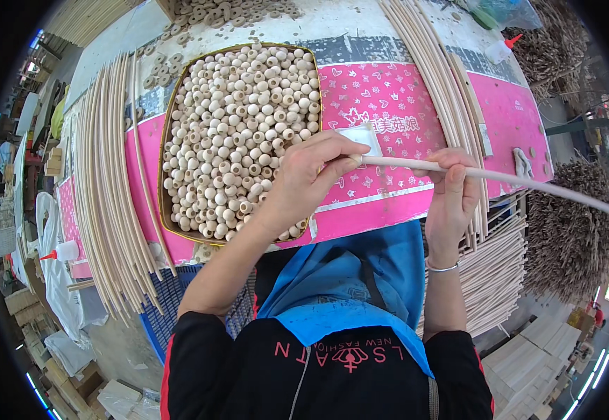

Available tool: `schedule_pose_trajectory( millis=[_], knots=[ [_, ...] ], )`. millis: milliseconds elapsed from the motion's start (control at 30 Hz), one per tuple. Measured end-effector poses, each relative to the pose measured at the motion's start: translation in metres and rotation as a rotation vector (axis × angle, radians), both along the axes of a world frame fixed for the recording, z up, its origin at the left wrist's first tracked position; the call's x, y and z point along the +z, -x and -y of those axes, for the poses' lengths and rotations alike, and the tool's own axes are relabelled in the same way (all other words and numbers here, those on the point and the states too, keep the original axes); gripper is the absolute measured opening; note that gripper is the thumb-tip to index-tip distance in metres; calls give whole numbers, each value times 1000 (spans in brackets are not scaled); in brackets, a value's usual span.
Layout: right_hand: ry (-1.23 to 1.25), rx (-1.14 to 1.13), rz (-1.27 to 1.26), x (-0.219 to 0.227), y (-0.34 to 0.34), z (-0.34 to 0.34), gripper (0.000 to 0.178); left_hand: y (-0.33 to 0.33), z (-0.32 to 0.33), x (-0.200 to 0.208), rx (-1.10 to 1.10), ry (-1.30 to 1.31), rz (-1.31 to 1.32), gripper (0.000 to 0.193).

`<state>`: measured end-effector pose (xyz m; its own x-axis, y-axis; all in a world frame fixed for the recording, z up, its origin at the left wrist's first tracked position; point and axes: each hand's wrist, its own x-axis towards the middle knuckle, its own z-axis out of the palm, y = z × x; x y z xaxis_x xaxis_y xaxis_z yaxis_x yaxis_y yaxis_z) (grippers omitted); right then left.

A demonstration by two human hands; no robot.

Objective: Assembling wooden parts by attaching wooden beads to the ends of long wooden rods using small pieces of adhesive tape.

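Note:
A long pale wooden rod (pixel 528 183) runs across to the right in front of me. My right hand (pixel 452 180) is closed around it, thumb and fingers wrapped on the shaft. At the rod's left end, my left hand (pixel 315 168) makes a pinch; whatever its fingertips hold is mostly hidden, with only a small pale bit showing against the rod. Just beyond those fingertips lies a small white tray (pixel 371 138). Left of it stands a large yellow-rimmed box (pixel 164 175) full of round wooden beads (pixel 241 140) with drilled holes.
Bundles of wooden rods lie on the table's left (pixel 105 182) and right (pixel 430 70) sides. Wooden rings (pixel 220 12) are scattered at the back. Red-tipped white bottles stand at far right (pixel 501 49) and lower left (pixel 65 250). More rods (pixel 486 280) are stacked below the right edge.

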<state>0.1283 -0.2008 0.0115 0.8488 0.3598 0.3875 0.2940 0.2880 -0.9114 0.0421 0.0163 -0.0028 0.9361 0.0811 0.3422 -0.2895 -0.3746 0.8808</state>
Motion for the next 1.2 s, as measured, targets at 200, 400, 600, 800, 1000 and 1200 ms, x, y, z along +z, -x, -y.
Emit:
schedule_pose_trajectory(
  millis=[200, 400, 600, 800, 1000, 1200],
  knots=[
    [-69, -203, -133, -17, 22, -10, 27, -8, 51, -10, 146, 990, -116, 40],
    [293, -1, -473, 2, 51, 19, 23, -22, 54, -5, 143, 1105, -98, 46],
    [1227, -486, 687, 23, 42, 124, 34, -23, 14, 9, 185, 968, -65, 45],
    [916, -349, 337, -30, 65, 181, 22, -26, -11, 12, 199, 852, -129, 38],
    [765, -322, 34, -71, 89, 188, 13, -41, -4, 19, 165, 716, -56, 43],
    [604, -141, -546, -87, 122, 189, 23, -69, 22, 43, -250, 996, -125, 53]
  ],
)
